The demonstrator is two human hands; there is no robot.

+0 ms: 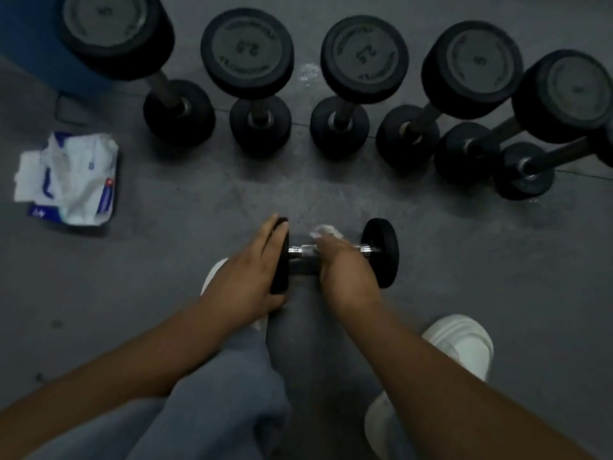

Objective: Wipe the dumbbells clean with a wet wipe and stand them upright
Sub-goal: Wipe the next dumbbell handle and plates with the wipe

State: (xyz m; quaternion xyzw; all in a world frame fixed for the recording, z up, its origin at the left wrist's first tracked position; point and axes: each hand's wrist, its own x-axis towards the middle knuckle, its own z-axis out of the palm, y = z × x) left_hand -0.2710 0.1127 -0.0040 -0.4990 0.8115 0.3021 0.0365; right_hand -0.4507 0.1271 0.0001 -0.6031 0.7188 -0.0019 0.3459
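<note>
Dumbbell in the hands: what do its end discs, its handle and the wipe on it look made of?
End discs: probably matte black rubber or rubber coating, dull with no glints. Handle: likely chromed or polished steel, given bright highlights. Wet wipe: seemingly thin white nonwoven cloth, softly crumpled; blur leaves it open.

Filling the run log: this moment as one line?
left hand: holds dumbbell end | right hand: wet wipe round handle | dumbbell: lying on floor

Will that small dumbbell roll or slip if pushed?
Probably rolls: the small dumbbell lies sideways with round heads, left hand steadying it. Its chrome handle may be slick under the wet wipe in the right hand.
</note>
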